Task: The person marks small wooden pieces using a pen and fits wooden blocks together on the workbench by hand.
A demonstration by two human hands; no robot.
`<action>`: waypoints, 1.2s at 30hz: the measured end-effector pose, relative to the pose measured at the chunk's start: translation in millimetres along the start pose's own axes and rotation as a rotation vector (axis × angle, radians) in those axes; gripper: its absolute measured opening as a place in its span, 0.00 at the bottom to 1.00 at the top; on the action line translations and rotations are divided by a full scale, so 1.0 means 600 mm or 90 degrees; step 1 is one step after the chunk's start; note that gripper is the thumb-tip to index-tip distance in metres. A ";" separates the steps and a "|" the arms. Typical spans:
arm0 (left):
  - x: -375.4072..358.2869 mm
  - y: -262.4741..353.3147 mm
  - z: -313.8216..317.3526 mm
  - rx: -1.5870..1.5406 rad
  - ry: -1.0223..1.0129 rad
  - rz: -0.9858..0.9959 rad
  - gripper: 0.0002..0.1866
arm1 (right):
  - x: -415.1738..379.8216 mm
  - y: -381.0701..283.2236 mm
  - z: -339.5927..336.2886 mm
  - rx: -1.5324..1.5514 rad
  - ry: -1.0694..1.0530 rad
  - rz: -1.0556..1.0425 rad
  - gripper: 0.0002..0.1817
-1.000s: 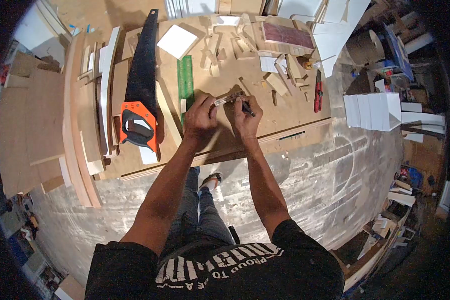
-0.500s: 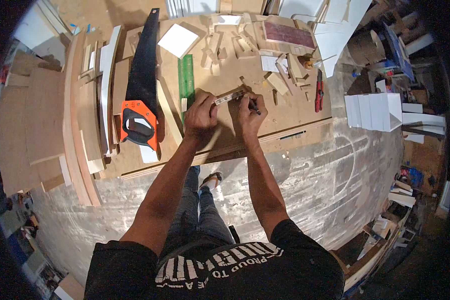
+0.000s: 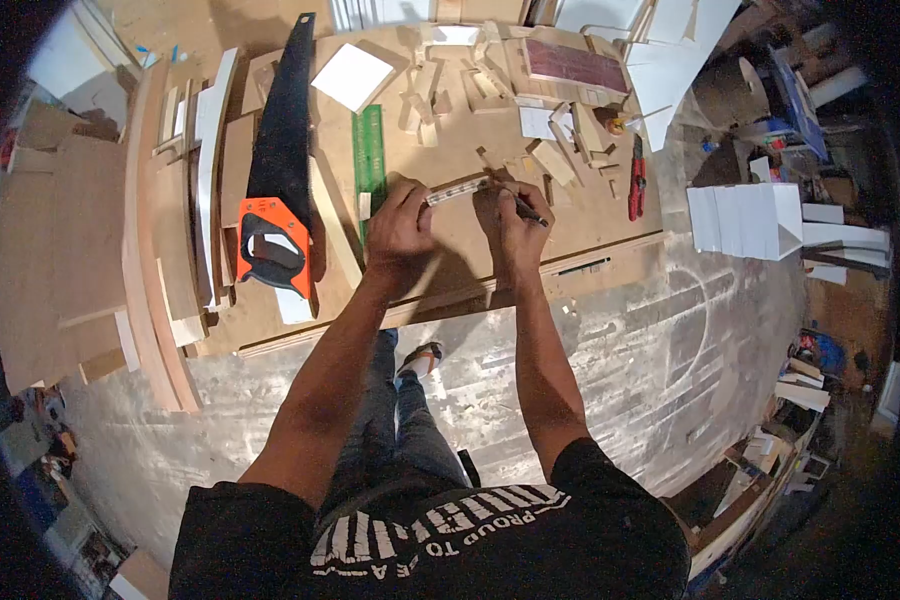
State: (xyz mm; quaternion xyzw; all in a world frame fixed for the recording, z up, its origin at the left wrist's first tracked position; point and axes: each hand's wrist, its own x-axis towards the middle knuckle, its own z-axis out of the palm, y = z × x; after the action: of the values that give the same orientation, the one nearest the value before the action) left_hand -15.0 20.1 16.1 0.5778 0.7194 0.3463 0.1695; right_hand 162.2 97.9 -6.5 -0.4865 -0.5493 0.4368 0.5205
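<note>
My left hand (image 3: 402, 225) is closed on the near end of a short pale ruler-like strip (image 3: 455, 193) with dark markings, held low over the wooden worktable (image 3: 440, 240). In my right hand (image 3: 523, 228) is a dark pen (image 3: 532, 213), gripped between thumb and fingers. That hand is just past the strip's far end, beside a small wood piece (image 3: 488, 158). What lies under the fingers is hidden. A green ruler (image 3: 369, 150) lies flat to the left of my left hand, with a small wood block (image 3: 364, 206) by it.
A handsaw (image 3: 275, 245) with an orange handle lies on the left. Wood offcuts (image 3: 552, 162) and a red-handled tool (image 3: 637, 180) are on the right. Near the front edge is a pencil (image 3: 582, 267). Long boards (image 3: 150, 250) stick out at the left, and white boxes (image 3: 740, 220) stand right.
My right hand has moved right with the pen, away from my left hand, so more of the strip's far end shows. My left hand stays on the strip.
</note>
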 end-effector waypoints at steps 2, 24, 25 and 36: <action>0.000 -0.004 0.004 0.004 0.002 -0.020 0.15 | 0.013 0.014 -0.008 0.007 -0.002 0.018 0.03; 0.003 -0.042 0.034 0.021 0.073 0.081 0.18 | 0.005 -0.043 0.000 0.147 -0.045 0.106 0.04; 0.004 -0.038 0.031 0.021 0.065 0.071 0.17 | 0.008 -0.043 0.000 0.117 -0.061 0.093 0.03; 0.000 -0.020 0.022 -0.009 0.035 0.040 0.17 | -0.045 0.013 0.036 0.041 -0.187 0.031 0.04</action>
State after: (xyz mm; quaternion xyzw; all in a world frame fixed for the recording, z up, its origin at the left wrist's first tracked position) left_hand -15.0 22.7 -1.5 0.5893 0.7027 0.3722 0.1428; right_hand 140.8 73.1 -19.9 -0.4138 -0.5929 0.5332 0.4392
